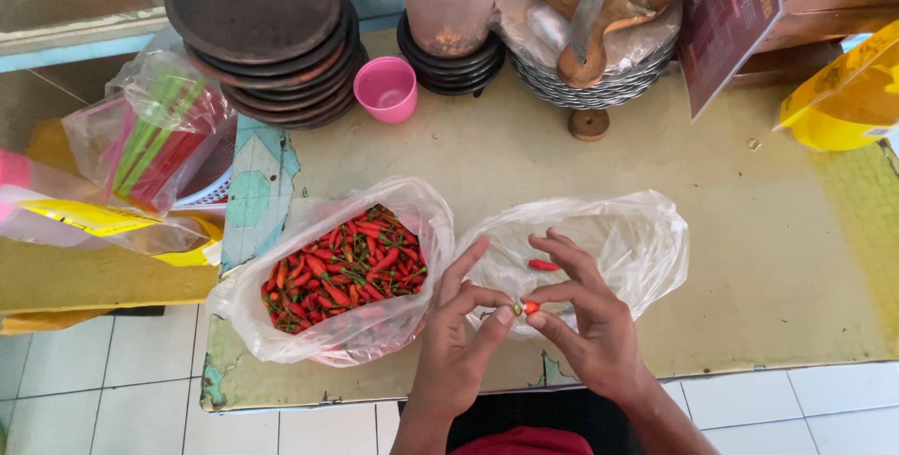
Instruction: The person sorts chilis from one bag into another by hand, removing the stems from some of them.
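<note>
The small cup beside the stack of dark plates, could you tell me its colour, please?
Pink cup, head view.

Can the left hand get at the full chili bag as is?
Probably yes. The left hand sits right beside the bag of red chilies, whose mouth gapes open upward, with nothing between them. Its fingers now pinch one small chili together with the right hand.

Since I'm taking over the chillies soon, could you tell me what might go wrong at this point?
The chilli is pinched only by fingertips of the left hand and right hand, so it might slip. The near-empty bag lies slack and could shift. The full bag sits near the table edge and may spill.
</note>
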